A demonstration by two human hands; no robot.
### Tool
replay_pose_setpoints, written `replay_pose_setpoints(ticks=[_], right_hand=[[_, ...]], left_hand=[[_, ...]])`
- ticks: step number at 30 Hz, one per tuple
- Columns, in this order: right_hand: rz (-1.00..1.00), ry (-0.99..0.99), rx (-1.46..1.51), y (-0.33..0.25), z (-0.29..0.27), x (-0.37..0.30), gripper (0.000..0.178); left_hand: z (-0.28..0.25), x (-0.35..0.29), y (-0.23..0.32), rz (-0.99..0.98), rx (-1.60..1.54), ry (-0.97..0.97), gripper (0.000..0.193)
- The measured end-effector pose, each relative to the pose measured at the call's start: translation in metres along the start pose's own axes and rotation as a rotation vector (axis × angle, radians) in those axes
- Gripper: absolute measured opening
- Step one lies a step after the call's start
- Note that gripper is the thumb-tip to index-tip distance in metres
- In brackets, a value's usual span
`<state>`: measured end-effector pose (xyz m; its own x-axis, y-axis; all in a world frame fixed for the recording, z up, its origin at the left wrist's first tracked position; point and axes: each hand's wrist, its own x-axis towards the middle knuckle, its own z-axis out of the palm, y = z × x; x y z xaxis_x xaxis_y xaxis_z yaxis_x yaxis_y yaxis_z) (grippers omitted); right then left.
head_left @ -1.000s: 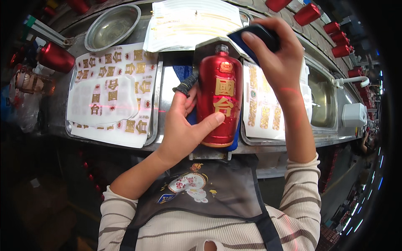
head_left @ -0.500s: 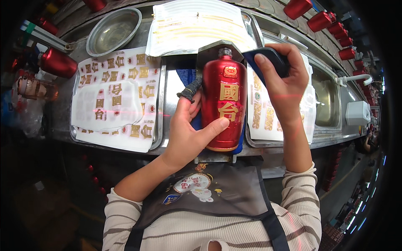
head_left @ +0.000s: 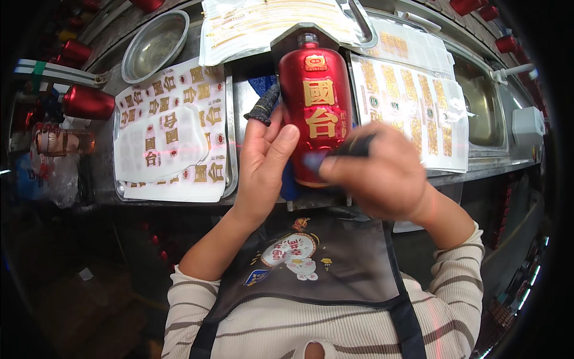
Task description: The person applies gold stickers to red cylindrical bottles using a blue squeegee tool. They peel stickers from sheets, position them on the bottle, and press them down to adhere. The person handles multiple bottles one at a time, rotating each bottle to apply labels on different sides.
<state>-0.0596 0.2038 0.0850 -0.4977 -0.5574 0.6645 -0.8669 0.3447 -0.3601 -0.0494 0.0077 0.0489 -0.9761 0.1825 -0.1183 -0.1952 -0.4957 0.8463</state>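
A red metallic bottle (head_left: 317, 119) with gold lettering lies tilted back on a dark angular rest, its neck pointing away from me. At its left flank is my left hand (head_left: 263, 158), thumb along the bottle's edge and fingers curled against its side. A black ribbed finger cover (head_left: 263, 103) sits on that hand's index finger. My right hand (head_left: 388, 173), smeared by motion, grips a dark blue scraper (head_left: 353, 148) over the bottle's lower right front. The scraper's blue edge is blurred, and I cannot tell whether it touches the surface.
Gold decal sheets (head_left: 170, 102) lie on a metal tray at left; more decal sheets (head_left: 412, 102) are at right. A striped white sheet (head_left: 269, 27) and a metal basin (head_left: 155, 46) stand farther back. Another red bottle (head_left: 88, 102) is far left, a sink (head_left: 478, 107) far right.
My right hand has brought the scraper down from beside the bottle's neck to its lower right front. My left thumb has slid from the bottle's front to its left edge.
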Motion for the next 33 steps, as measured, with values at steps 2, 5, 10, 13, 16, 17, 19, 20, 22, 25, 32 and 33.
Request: replay_pose_setpoints(ticks=[2,5,10,13,16,17,19,20,22,25,32,33], right_hand=[[0.109,0.114,-0.121,0.004,-0.004,-0.004,0.032],[0.354,0.174,0.084,-0.025,0.008,-0.029,0.025],[0.996,0.593,0.408,0.009,0.028,-0.025,0.020],[1.011,0.612,0.575,0.014,0.020,-0.034,0.023],[0.928,0.529,0.404,0.002,0.027,-0.031,0.024],[0.996,0.561,0.425,0.020,0.027,-0.044,0.022],[1.098,0.584,0.569,0.035,0.013,-0.048,0.018],[1.092,0.604,0.637,0.031,0.011,-0.042,0.018],[1.078,0.641,0.773,0.025,0.012,-0.030,0.018],[1.127,0.448,0.825,0.019,0.006,-0.029,0.005],[1.008,0.265,0.373,-0.004,0.035,-0.009,0.033],[0.971,0.330,0.408,-0.001,0.042,-0.014,0.040]], left_hand=[[0.007,0.000,-0.006,0.050,0.134,0.021,0.059],[0.010,-0.001,-0.016,0.123,0.253,0.088,0.059],[0.009,0.002,-0.012,0.138,0.304,0.078,0.060],[0.006,0.005,-0.015,0.339,0.546,0.086,0.052],[-0.011,0.011,-0.011,0.582,1.025,-0.030,0.038],[-0.014,0.014,-0.003,0.629,1.188,-0.100,0.034],[-0.025,0.020,0.007,0.692,1.372,-0.196,0.033],[-0.026,0.020,0.009,0.721,1.441,-0.229,0.034],[-0.026,0.019,0.016,0.776,1.580,-0.296,0.037],[-0.030,0.016,0.018,0.797,1.615,-0.352,0.038],[-0.035,0.041,0.024,0.793,1.543,-0.260,0.038],[-0.036,0.041,0.025,0.785,1.554,-0.284,0.038]])
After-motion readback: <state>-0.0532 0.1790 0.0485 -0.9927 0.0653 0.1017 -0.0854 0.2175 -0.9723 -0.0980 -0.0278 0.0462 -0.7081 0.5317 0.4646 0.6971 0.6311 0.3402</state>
